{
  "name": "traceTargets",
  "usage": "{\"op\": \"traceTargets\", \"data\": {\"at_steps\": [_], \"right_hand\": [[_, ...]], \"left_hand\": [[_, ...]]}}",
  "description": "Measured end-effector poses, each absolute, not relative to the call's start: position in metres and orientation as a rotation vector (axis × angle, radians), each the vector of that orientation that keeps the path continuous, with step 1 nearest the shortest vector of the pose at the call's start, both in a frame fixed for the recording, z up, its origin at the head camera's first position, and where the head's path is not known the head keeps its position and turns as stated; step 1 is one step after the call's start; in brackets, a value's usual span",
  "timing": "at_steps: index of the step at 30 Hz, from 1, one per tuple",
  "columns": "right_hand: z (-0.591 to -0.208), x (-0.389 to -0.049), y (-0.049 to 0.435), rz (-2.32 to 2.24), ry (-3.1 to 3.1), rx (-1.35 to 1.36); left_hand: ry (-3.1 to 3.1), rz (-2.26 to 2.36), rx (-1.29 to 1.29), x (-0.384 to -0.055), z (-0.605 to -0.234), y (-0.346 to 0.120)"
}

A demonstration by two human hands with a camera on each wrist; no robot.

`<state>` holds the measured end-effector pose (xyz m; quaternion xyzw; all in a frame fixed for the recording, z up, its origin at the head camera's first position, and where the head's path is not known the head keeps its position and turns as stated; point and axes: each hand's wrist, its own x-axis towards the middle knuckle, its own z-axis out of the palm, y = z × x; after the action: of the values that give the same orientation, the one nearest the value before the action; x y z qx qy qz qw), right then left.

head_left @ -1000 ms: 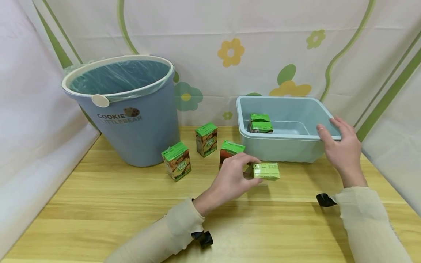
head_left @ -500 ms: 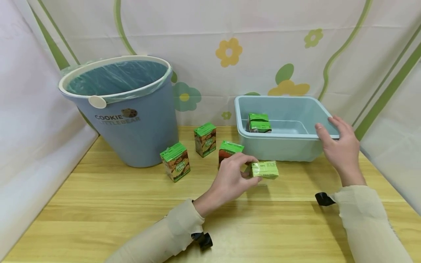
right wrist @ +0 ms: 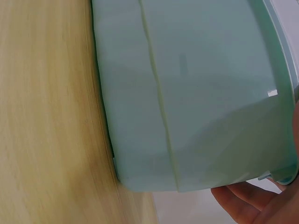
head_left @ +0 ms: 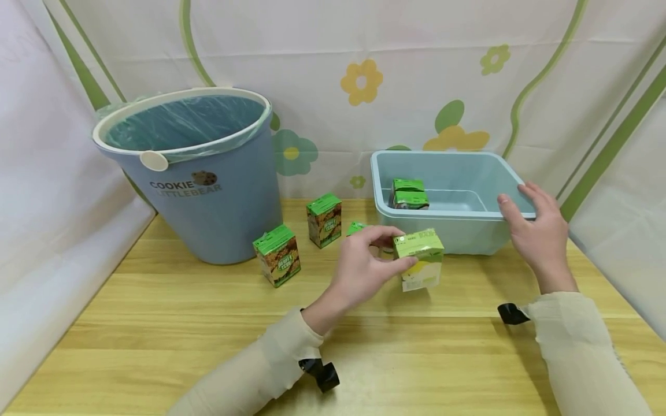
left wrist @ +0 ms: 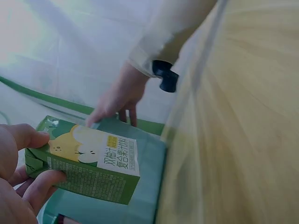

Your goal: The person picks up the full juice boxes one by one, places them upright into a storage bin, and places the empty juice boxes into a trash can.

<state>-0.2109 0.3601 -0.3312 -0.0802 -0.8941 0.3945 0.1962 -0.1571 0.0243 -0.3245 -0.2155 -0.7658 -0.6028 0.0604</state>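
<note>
My left hand pinches a green-and-white juice carton between thumb and fingers, raised above the table before the blue plastic tub. In the left wrist view, fruit pictures and printed text show on this juice carton. My right hand grips the tub's right front corner, thumb over the rim; in the right wrist view its fingers lie against the outer side. Two green-topped cartons stand inside the tub's left end. Another green-topped carton is mostly hidden behind my left hand.
Two brown-and-green drink cartons stand on the wooden table, the nearer carton in front of the other carton. A large blue bin with a clear liner is at left. A flowered cloth hangs behind.
My left hand has lifted the juice carton slightly and tilted it, so its white-and-yellow face now shows in the head view. My right hand stays on the tub's corner.
</note>
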Motion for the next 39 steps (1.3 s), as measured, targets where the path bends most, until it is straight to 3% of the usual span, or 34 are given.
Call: {"op": "traceTargets", "data": {"at_steps": [17, 39], "right_hand": [[-0.332, -0.212, 0.361, 1.095, -2.511, -0.227], [-0.329, -0.211, 0.358, 1.100, -2.512, -0.226]], "left_hand": [[-1.996, -2.197, -0.392, -0.181, -0.282, 0.030], [-1.631, -2.530, -0.282, -0.227, -0.270, 0.075]]}}
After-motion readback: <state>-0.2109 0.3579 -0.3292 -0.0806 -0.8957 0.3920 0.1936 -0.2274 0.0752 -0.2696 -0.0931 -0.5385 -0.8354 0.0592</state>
